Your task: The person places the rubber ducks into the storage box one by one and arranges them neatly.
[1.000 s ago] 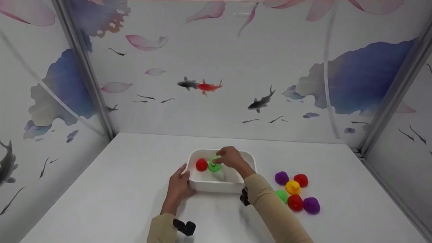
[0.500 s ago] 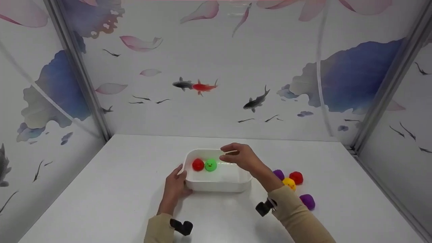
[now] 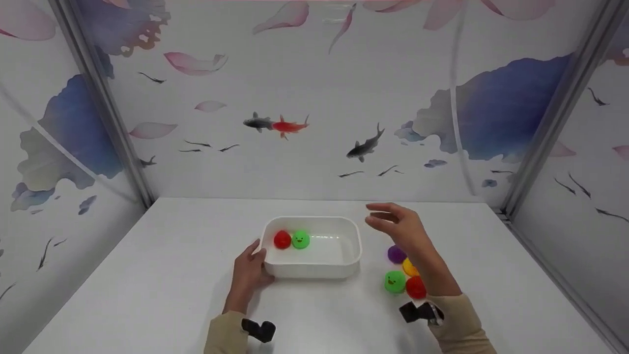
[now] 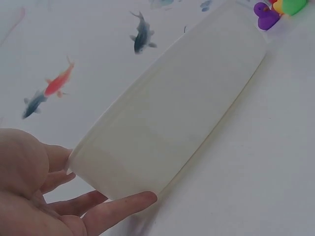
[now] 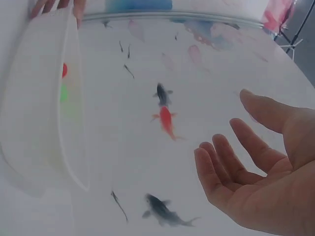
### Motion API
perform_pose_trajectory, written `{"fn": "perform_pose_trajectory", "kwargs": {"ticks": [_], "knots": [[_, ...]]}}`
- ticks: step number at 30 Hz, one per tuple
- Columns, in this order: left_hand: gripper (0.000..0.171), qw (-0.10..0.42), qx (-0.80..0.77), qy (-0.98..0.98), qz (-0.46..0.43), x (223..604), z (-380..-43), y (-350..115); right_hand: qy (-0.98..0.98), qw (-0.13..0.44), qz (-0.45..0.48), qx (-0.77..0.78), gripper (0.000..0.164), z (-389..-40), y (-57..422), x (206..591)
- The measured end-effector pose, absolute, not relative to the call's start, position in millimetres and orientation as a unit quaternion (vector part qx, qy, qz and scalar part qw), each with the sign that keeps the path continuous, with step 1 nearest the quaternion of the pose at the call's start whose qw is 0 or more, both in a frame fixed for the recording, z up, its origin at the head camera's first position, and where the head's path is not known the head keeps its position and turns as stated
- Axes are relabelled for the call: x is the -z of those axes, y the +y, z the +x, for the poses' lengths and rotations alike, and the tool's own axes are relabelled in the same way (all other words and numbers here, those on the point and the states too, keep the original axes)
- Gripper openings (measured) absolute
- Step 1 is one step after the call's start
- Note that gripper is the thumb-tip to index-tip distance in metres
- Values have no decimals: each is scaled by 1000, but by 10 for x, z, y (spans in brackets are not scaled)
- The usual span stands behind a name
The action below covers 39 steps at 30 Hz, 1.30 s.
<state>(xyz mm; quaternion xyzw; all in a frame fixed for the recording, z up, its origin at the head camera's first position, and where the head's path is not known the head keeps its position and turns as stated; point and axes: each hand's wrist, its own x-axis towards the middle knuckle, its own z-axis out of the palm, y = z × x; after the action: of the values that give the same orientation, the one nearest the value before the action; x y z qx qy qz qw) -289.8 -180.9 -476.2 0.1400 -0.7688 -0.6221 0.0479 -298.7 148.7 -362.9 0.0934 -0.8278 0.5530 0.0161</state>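
Observation:
A white plastic box stands on the table with a red rubber duck and a green rubber duck side by side at its left end. My left hand holds the box's left end, fingers around the corner in the left wrist view. My right hand is in the air to the right of the box, fingers relaxed and nothing in them. Below it are a purple duck, a yellow duck, a green duck and a red duck, partly hidden by the right forearm.
The white table meets printed white panels at the back and sides. Metal posts stand at the corners. A black wrist camera sits on the left sleeve, another black wrist camera on the right.
My right hand has left the green duck in the box and moved right, out over the loose ducks. My left hand has stayed at the box's left end. The view has turned slightly right.

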Motion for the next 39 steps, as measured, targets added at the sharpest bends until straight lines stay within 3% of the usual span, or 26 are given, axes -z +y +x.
{"fn": "perform_pose_trajectory", "kwargs": {"ticks": [9,21,29,39], "knots": [[53,41,623,-768,145,4747,-2861,-1827,-823,50,52,-564,57,-3049,1976,3668],[53,39,626,-765,149,4780,-2865,-1862,-839,62,-5,-541,62,-3148,2252,3824],[51,31,628,-762,159,4740,-2885,-1880,-850,5,-45,-524,73,-3340,2481,4084],[51,31,632,-757,162,4751,-2896,-1858,-861,-56,-68,-501,64,-3428,2549,4384]]}}
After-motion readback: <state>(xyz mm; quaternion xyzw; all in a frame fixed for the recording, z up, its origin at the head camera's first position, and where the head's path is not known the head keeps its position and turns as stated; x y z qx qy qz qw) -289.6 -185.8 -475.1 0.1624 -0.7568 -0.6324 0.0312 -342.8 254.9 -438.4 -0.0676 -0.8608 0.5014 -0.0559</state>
